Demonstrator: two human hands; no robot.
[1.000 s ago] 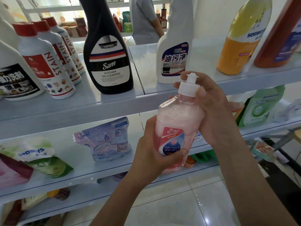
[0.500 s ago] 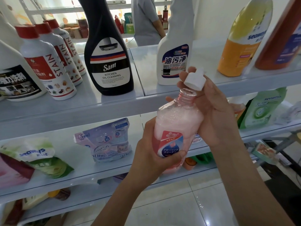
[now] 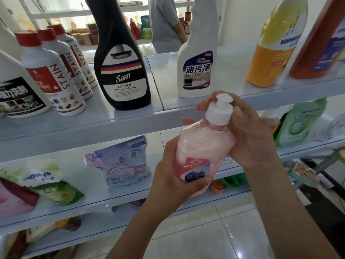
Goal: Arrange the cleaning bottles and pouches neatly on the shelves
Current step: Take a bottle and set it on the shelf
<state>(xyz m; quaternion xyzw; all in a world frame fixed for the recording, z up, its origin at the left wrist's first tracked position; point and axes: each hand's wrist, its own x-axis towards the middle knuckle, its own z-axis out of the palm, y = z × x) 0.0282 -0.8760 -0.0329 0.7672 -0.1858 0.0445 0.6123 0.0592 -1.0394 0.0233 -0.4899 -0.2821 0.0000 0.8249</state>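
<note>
A clear bottle of pink liquid [image 3: 202,146] with a red and blue label is held tilted in front of the shelves. My left hand [image 3: 173,176] grips its lower body, thumb across the label. My right hand [image 3: 248,133] curls around the white push-pull cap [image 3: 219,112], which sits on the bottle's neck. On the upper shelf [image 3: 130,120] stand white STAIN bottles [image 3: 52,75], a black Sam bottle [image 3: 121,62] and a white spray bottle [image 3: 197,58]. A purple pouch [image 3: 121,161] and a green and white pouch [image 3: 46,180] lie on the middle shelf [image 3: 89,199].
A yellow-orange bottle [image 3: 274,45] and a brown-orange bottle [image 3: 321,40] stand on the upper shelf at right. A green pouch [image 3: 298,124] leans on the middle shelf at right. A person [image 3: 164,23] stands behind the shelves. Pale tiled floor [image 3: 205,230] lies below.
Half a second ago my right hand held the white cap lifted off the open neck; now the cap sits back on the bottle. My left hand keeps its grip.
</note>
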